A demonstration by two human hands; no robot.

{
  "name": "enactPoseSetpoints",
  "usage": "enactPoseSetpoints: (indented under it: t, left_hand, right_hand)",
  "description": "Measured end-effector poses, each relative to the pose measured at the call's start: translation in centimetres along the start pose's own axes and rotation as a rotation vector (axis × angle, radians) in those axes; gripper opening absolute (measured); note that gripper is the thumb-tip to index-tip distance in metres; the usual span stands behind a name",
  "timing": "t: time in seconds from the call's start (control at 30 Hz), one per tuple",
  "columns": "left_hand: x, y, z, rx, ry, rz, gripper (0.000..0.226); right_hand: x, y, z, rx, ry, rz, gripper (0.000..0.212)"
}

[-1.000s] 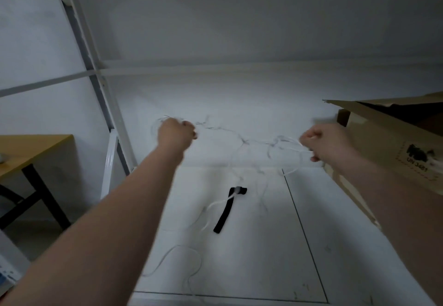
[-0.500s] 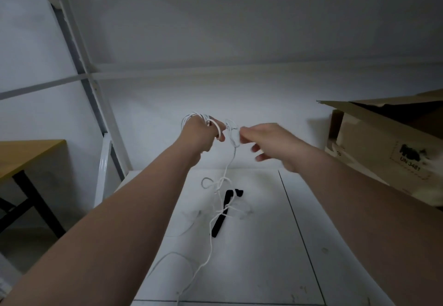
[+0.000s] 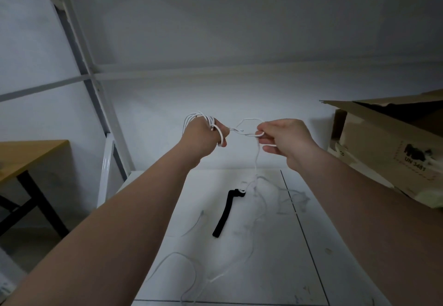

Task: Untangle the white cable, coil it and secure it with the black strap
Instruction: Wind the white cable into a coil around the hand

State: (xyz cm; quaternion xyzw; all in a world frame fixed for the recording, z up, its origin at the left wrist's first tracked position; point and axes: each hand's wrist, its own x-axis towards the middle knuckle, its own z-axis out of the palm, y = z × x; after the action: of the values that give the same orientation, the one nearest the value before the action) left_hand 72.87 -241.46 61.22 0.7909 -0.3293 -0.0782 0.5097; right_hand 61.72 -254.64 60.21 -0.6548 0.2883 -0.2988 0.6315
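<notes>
Loops of the white cable (image 3: 191, 116) are gathered in the left hand (image 3: 203, 137), whose fingers curl around them. The right hand (image 3: 285, 137), just beside the left, pinches a small loop of the same cable between thumb and fingers. Both hands are raised above the surface (image 3: 275, 272). One strand hangs from the right hand to a loose tangle on the surface. The black strap (image 3: 225, 214) lies flat there, its far end touching the tangle. A cardboard box (image 3: 383, 142) stands at right.

Cardboard box (image 3: 383, 142) label reads "UN 3481".
</notes>
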Motion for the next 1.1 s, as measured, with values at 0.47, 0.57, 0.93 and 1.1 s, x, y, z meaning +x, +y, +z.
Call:
enactPoseSetpoints:
  t: [0.47,0.57,0.93,1.1]
  left_hand:
    - [0.7,0.7,1.3,0.256,0.028,-0.007,0.030]
    - [0.6,-0.3,0.8,0.211,0.016,0.012,0.024]
    - [0.1,-0.7,0.9,0.114,-0.042,0.090,0.016]
    - [0.0,-0.1,1.1,0.013,-0.045,0.038,0.012]
  right_hand:
    - [-0.1,-0.3,-1.7,-0.257,-0.218,0.050,0.012]
    - [-0.2,-0.3,-2.1,-0.337,-0.240,-0.005,0.014]
    - [-0.1,-0.3,-2.4,-0.277,-0.182,-0.008,0.005]
    - [-0.3,-0.2,-2.0,-0.231,-0.285,0.060,0.013]
